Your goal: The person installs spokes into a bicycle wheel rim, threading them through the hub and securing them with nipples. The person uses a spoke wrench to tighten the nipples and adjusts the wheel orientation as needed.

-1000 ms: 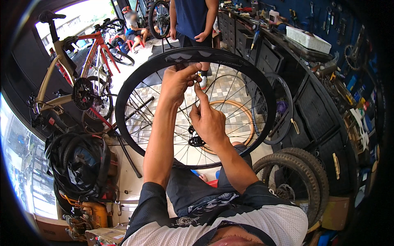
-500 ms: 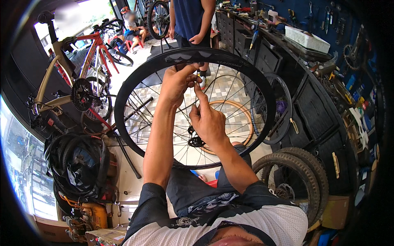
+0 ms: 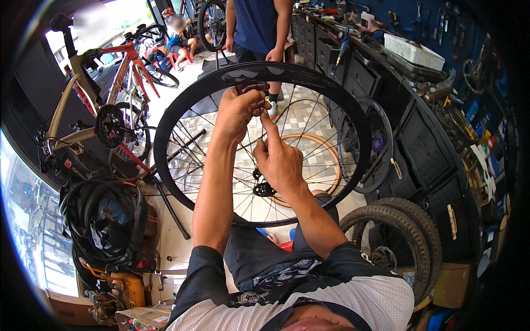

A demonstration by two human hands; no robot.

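A black deep-rimmed bicycle wheel [image 3: 360, 140] stands tilted in front of me, with thin dark spokes and a black hub [image 3: 264, 186]. Just below the upper rim, my left hand [image 3: 238, 115] is closed, its thumb and fingers pinching a spoke close to where it meets the rim. My right hand [image 3: 280, 164] is lower on that spoke. Its index finger reaches up to the left fingertips, and the thumb and other fingers are curled by the spoke. Whether a small part sits between the fingertips is hidden.
A tan-walled tyre [image 3: 338, 165] lies on the tiled floor beyond the wheel. Bicycle frames [image 3: 118, 71] and a pile of black tyres [image 3: 74, 220] are on the left. Knobbly-tyred wheels [image 3: 422, 237] and a tool-covered bench [image 3: 386, 69] line the right. A person [image 3: 256, 27] stands ahead.
My hands stay at the spoke, with small finger shifts; the right hand has moved slightly left. The standing person's hand has lowered and turned.
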